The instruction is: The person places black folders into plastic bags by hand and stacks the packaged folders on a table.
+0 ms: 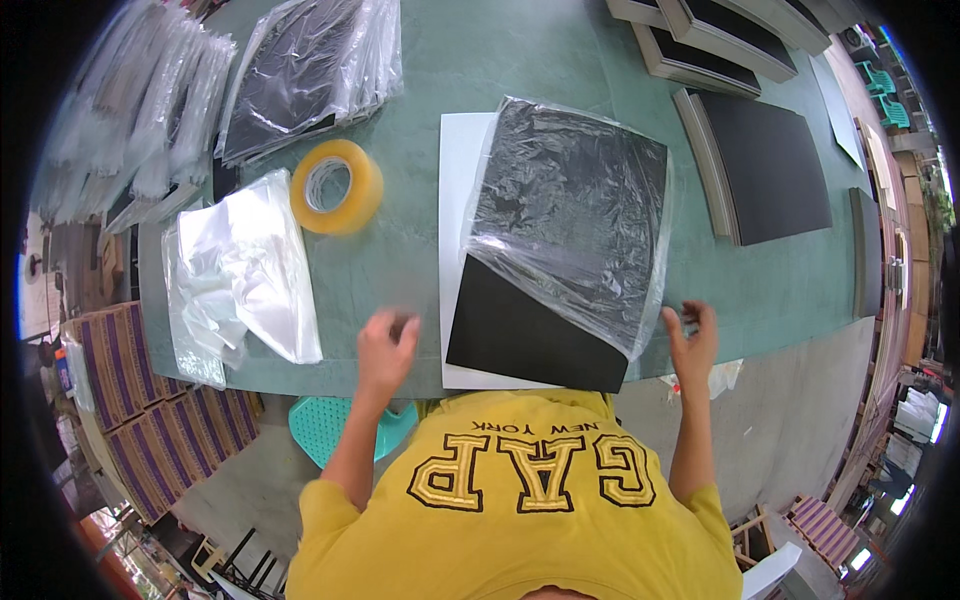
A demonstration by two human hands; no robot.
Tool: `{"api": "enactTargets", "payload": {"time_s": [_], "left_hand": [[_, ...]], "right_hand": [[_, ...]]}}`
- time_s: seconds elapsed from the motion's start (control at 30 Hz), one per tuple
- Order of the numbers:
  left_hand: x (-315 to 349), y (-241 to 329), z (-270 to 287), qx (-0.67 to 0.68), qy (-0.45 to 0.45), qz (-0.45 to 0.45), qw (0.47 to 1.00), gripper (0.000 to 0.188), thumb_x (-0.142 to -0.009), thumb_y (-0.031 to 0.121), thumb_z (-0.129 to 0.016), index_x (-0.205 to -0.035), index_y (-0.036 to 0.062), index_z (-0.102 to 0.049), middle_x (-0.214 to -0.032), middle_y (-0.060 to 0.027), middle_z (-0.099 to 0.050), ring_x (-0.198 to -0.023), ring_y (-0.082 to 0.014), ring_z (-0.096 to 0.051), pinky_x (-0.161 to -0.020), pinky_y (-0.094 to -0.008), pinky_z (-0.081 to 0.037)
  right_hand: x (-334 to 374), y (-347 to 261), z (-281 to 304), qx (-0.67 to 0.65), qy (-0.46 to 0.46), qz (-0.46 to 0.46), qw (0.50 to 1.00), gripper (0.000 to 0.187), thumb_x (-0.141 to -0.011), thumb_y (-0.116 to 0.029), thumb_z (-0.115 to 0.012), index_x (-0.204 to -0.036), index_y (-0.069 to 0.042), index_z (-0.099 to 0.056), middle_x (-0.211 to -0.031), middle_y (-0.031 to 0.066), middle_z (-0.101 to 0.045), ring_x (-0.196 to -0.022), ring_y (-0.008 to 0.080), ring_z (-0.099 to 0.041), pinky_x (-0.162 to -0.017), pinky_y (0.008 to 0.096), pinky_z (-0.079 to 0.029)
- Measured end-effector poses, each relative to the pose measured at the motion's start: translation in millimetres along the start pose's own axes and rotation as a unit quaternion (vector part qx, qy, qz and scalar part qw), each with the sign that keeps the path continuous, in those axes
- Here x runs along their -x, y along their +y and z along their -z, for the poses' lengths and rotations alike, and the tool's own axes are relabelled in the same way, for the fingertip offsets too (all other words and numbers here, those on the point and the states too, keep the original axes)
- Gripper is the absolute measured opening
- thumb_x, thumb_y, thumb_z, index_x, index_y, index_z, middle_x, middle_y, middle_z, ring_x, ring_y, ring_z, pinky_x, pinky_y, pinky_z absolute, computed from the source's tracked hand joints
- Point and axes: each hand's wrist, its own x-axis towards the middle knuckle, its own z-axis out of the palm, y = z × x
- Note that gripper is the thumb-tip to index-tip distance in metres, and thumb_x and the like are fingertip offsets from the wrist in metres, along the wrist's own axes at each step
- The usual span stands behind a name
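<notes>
In front of me a black board (530, 325) lies tilted on a white sheet (455, 200). A clear plastic bag (575, 210) covers its far part, while the near corner stays bare. Left of the white sheet, my left hand (388, 350) is raised with loosely curled, slightly blurred fingers, the thumb apart and nothing visible between them. My right hand (692, 345) hovers just beside the bag's lower right edge, thumb and fingers apart, holding nothing. Neither hand appears to grip the bag or board.
A yellow tape roll (365, 190) and a stack of clear bags (245, 265) lie left on the green table (460, 60). Bagged black boards (300, 70) sit at the far left. Dark board stacks (770, 165) line the right side. A turquoise stool (330, 425) stands below the table's edge.
</notes>
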Motion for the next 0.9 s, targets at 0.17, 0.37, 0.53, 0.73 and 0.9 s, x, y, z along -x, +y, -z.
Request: {"api": "enactTargets", "payload": {"time_s": [0.17, 0.37, 0.53, 0.73, 0.9], "left_hand": [[-45.1, 101.6, -55.9, -0.075, -0.037, -0.417, 0.905, 0.049, -0.065, 0.013, -0.068, -0.110, 0.0065, -0.051, -0.102, -0.0147, -0.050, -0.096, -0.0296, -0.048, -0.082, -0.0361, -0.039], [-86.0, 120.9, -101.0, -0.121, -0.019, -0.453, 0.883, 0.048, -0.062, 0.000, -0.059, -0.108, 0.0071, -0.051, -0.095, -0.0131, -0.049, -0.085, -0.0299, -0.052, -0.070, -0.0383, -0.044], [-103.4, 77.2, -62.3, -0.141, 0.025, -0.334, 0.932, 0.042, -0.064, -0.006, -0.051, -0.105, 0.0045, -0.048, -0.088, -0.0144, -0.046, -0.075, -0.0337, -0.055, -0.061, -0.0411, -0.046], [-4.7, 14.1, -32.0, -0.161, -0.003, -0.286, 0.945, 0.035, -0.067, -0.005, -0.051, -0.100, 0.0065, -0.050, -0.085, -0.0146, -0.048, -0.075, -0.0341, -0.054, -0.061, -0.0398, -0.046], [54.8, -19.3, -35.8, -0.062, -0.032, -0.215, 0.974, 0.014, -0.068, -0.005, -0.051, -0.080, 0.0035, -0.052, -0.082, -0.0145, -0.050, -0.065, -0.0325, -0.053, -0.056, -0.0373, -0.046]], "right_hand": [[-15.1, -83.0, -52.4, 0.022, -0.129, 0.357, 0.925, 0.037, -0.070, -0.026, -0.067, -0.095, -0.003, -0.051, -0.084, 0.0159, -0.055, -0.078, 0.0332, -0.053, -0.068, 0.0364, -0.043], [-46.2, -111.0, -48.3, -0.106, -0.209, 0.109, 0.966, 0.035, -0.073, -0.025, -0.063, -0.095, -0.003, -0.048, -0.073, 0.0173, -0.057, -0.071, 0.0377, -0.055, -0.062, 0.0431, -0.043], [-40.6, -42.6, -50.3, 0.086, -0.096, 0.169, 0.977, 0.028, -0.073, -0.004, -0.053, -0.100, -0.004, -0.045, -0.079, 0.0191, -0.057, -0.074, 0.0359, -0.056, -0.063, 0.0416, -0.044], [16.2, -5.7, -19.2, 0.052, -0.128, 0.004, 0.990, 0.033, -0.068, 0.003, -0.049, -0.100, -0.003, -0.044, -0.078, 0.0177, -0.054, -0.070, 0.0337, -0.054, -0.063, 0.0404, -0.042], [77.1, 0.9, -29.2, -0.021, -0.147, -0.044, 0.988, 0.018, -0.069, 0.005, -0.045, -0.086, -0.001, -0.047, -0.067, 0.0144, -0.050, -0.055, 0.0251, -0.052, -0.054, 0.0320, -0.041]]}}
